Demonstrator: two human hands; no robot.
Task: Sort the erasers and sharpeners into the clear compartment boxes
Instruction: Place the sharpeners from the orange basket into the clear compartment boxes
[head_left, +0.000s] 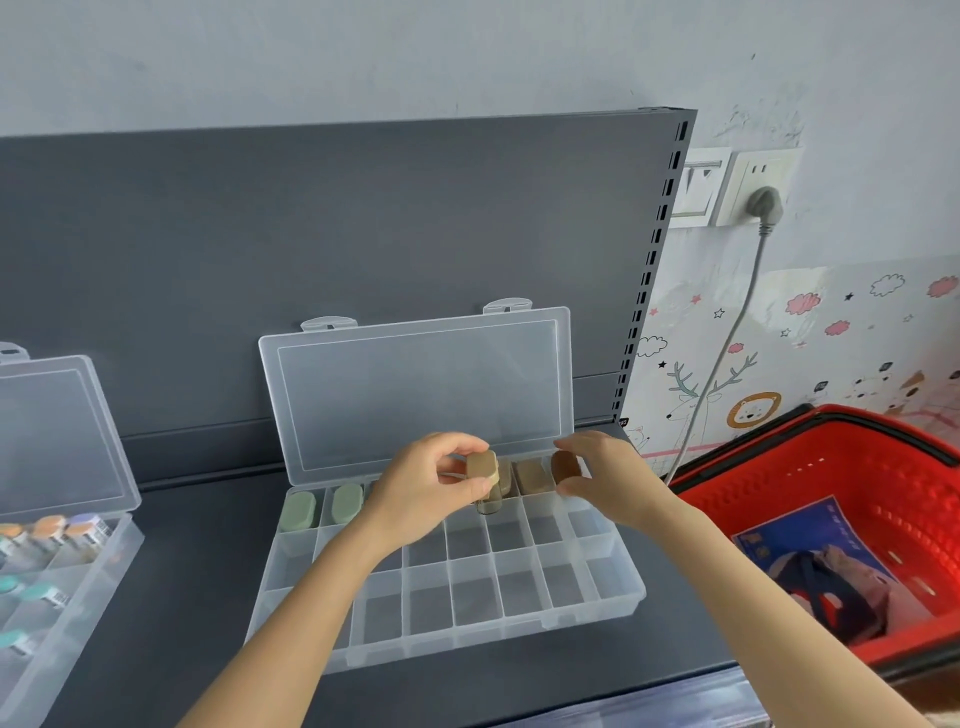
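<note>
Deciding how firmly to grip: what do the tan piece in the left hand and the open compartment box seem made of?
Tan piece: likely matte rubber or soft plastic; dull surface, no glare, rounded corners. Compartment box: clear, slightly frosted hard plastic; the dark shelf shows through its thin walls.

The left hand (421, 488) pinched a tan eraser (482, 466) above the back row of the open clear compartment box (467, 647). The right hand (602, 467) pinched a brown eraser (566, 466) at the back-right compartment. A red basket (831, 467) stood nearby.
</note>
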